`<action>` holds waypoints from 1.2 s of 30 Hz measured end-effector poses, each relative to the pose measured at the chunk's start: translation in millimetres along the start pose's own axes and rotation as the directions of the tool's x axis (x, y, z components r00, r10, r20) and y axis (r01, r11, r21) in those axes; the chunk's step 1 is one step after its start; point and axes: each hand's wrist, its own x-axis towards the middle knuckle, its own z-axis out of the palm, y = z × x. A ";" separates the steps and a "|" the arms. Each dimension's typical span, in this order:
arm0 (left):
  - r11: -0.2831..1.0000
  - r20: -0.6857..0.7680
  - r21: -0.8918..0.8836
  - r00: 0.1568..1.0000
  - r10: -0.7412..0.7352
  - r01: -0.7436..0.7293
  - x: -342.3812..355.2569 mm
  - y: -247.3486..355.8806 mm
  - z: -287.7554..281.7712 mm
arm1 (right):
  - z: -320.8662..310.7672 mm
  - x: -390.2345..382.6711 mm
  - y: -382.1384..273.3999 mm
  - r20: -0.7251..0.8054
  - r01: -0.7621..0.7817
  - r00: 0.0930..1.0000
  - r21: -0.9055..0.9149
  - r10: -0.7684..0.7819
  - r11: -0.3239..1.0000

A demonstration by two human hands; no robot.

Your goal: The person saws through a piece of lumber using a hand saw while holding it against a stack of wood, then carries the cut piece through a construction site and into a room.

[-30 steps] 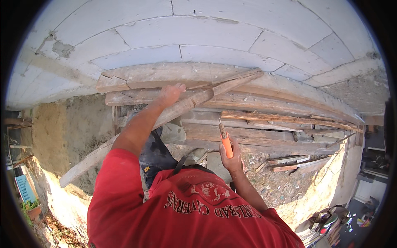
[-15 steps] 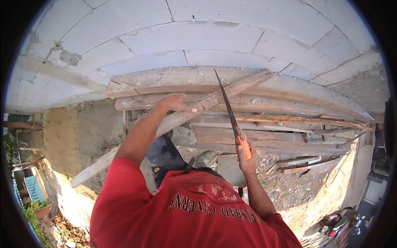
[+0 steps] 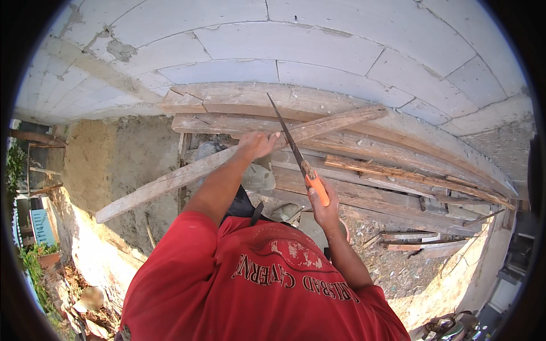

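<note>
A long wooden beam (image 3: 170, 181) lies slantwise over the stacked timbers, its near end reaching out to the left. My left hand (image 3: 259, 145) is closed over the beam's top near its middle, thumb toward the saw. In my right hand (image 3: 324, 206) is the orange handle of a handsaw (image 3: 294, 146). The dark, tapering blade crosses over the beam just right of my left thumb, its tip pointing away toward the wall. Whether the teeth touch the wood I cannot tell.
Several thick timbers (image 3: 256, 101) are stacked along the pale block wall (image 3: 296, 45). Thinner planks (image 3: 421, 177) lie to the right, above rubble-strewn ground (image 3: 392, 273). A grey bucket-like thing (image 3: 259, 177) sits beneath the beam. At left is a bare grey-brown surface (image 3: 142, 148).
My left hand has slid right along the beam, toward the saw. The saw has shifted left, so its blade is now beside my left thumb. The whole view has moved slightly.
</note>
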 end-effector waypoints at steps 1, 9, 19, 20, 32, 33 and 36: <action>0.998 0.043 0.017 0.997 -0.062 0.061 -0.4 3.6 -1.6 | -5.3 -10.3 -6.3 0.033 -0.033 0.999 -0.029 0.034 0.999; 0.994 -0.073 0.048 0.993 -0.098 0.101 -9.3 -0.8 10.8 | -6.0 -29.9 -37.9 0.042 -0.101 0.994 0.000 0.101 0.995; 0.993 -0.056 -0.038 0.992 -0.111 0.109 -16.3 -11.0 11.6 | -30.1 -68.1 -35.7 0.150 -0.174 0.973 -0.032 0.177 0.984; 0.993 -0.025 -0.062 0.994 -0.103 0.101 -24.3 -16.8 8.5 | -31.2 -62.9 -32.7 0.115 -0.078 0.990 -0.026 0.080 0.997; 0.985 -0.112 -0.166 0.991 -0.069 0.049 -24.6 -6.3 5.3 | -15.4 -51.6 -38.9 0.103 -0.085 0.993 0.259 0.060 0.962; 0.982 -0.058 -0.179 0.996 -0.074 0.063 -31.4 -7.4 4.7 | -17.7 -54.6 -43.5 0.103 -0.122 0.990 0.256 0.098 0.959; 0.978 -0.111 -0.202 0.991 -0.074 0.051 -27.0 -2.6 13.2 | 7.7 16.1 -21.8 0.132 -0.135 0.986 0.239 0.105 0.962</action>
